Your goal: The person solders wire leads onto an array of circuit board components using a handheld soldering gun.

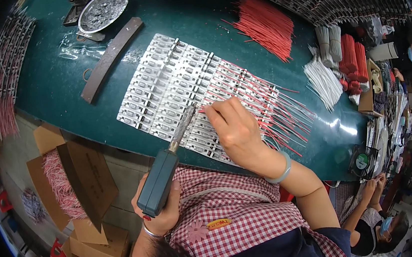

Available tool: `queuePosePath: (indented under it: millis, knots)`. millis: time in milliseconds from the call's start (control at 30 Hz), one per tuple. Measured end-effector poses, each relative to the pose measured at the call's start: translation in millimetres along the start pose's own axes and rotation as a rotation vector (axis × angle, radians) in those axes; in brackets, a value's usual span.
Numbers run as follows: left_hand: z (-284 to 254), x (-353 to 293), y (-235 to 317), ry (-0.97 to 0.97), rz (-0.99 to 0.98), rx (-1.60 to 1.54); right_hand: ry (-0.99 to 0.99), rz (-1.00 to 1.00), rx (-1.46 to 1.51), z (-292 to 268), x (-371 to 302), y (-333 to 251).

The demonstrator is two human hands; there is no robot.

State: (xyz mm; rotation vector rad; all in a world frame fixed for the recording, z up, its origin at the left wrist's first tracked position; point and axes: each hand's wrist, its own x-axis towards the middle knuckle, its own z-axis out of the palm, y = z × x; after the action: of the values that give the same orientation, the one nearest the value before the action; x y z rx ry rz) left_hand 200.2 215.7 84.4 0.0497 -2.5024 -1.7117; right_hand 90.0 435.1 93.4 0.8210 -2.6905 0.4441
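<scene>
My left hand (160, 208) is wrapped round the dark green body of a soldering gun (157, 183). The gun's metal tip slants up and away, over the sheet of small white-and-silver parts (160, 78). My right hand (236, 130) is pinched just right of that tip, a short red end showing at the fingertips, which looks like a wire. Red and white wires (285, 115) lie across the right part of the sheet, their ends fanning out to the right. The hand hides some of the parts and wires beneath it.
A curved dark bar (111, 60) and a silver bowl (103, 11) lie to the left. Loose red wires (265, 27) and white wires (324, 81) lie to the right. Cardboard boxes (88, 181) stand below the table's left edge. Another person (377, 226) sits at the lower right.
</scene>
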Motion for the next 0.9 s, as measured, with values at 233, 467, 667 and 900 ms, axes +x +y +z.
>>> queuePosePath:
  millis: [233,467,667,900]
  knots:
    - [-4.2,-5.0,1.0,0.021,-0.026,-0.017,0.059,-0.021,0.006,2.0,-3.8,1.6]
    - [-5.0,-5.9,-1.6,-0.013,0.018,0.026,0.052,-0.015,0.049,2.1,-9.0,-4.8]
    - [-4.1,-4.6,-0.3,-0.056,0.012,0.017,0.042,-0.018,0.041,3.8,-8.9,-6.3]
    - [-2.7,-3.1,-0.5,-0.069,0.002,0.003,0.034,0.008,0.061,2.3,-8.2,-9.3]
